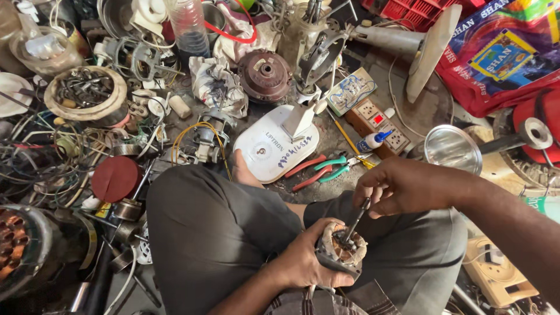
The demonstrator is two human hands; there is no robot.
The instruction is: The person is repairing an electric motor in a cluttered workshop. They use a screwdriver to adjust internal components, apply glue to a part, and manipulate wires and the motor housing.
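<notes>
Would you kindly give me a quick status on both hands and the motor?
Left hand cradles motor stator on lap. Right hand holds screwdriver, tip in the windings. Nothing in the way.

Pliers [331, 167]; glue bottle [373, 140]; socket board [378, 123]

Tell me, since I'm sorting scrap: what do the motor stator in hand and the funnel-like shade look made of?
Stator: copper-coloured wire coils bound with pale tape or cloth, in a dark, dull metal core, by its grey edge. Shade: polished metal, likely steel or aluminium, judging by its mirror-like shine. The left hand holds the stator; the right hand probes it with a screwdriver.
</notes>
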